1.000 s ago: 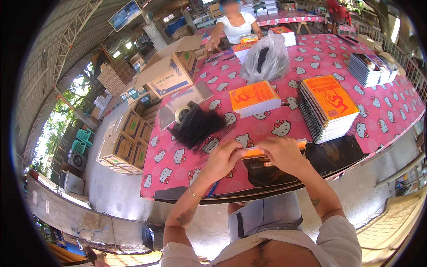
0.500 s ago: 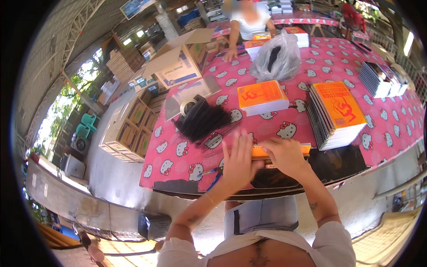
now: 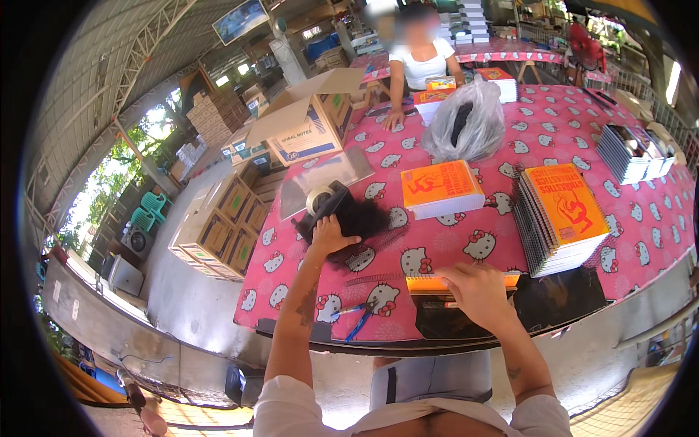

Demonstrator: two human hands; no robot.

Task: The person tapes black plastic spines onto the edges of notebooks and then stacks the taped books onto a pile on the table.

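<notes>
Reaching out with the left hand (image 3: pixel 331 234), fingers curled down onto a heap of black spiral binding coils (image 3: pixel 354 218) on the pink cartoon-cat tablecloth (image 3: pixel 641 226); looks like grabbing a bunch, though can't tell whether anything's actually pinched. Pressing the right hand (image 3: pixel 477 291) flat-ish, fingers spread and open, on top of an orange-covered notebook (image 3: pixel 437 280) lying at the near edge of the table, right over a black block of some kind (image 3: pixel 553 309), maybe a punching or binding base, hard to say. One loose black coil (image 3: pixel 371 278) lying just left of that notebook, between the two hands. Blue-handled scissors or pliers (image 3: pixel 358 320) sitting near the table edge, below the left wrist.

Moving outward: tape dispenser with a roll (image 3: pixel 320 200) touching the far side of the coil heap, plus a clear plastic sheet (image 3: pixel 328 175) behind it. Short stack of orange notebooks (image 3: pixel 440 188) mid-table, and a taller spiral-bound stack with orange covers (image 3: pixel 561 215) off to the right. Clear plastic bag (image 3: pixel 466 124) with something dark inside further back. More bound stacks, dark-edged (image 3: pixel 630 149), at the far right.

Open cardboard box (image 3: pixel 309 124) at the far left corner of the table, more brown cartons (image 3: pixel 222 222) stacked on the floor beside it. Another person in a white top (image 3: pixel 426 62) at the far end, one hand resting on the cloth.
</notes>
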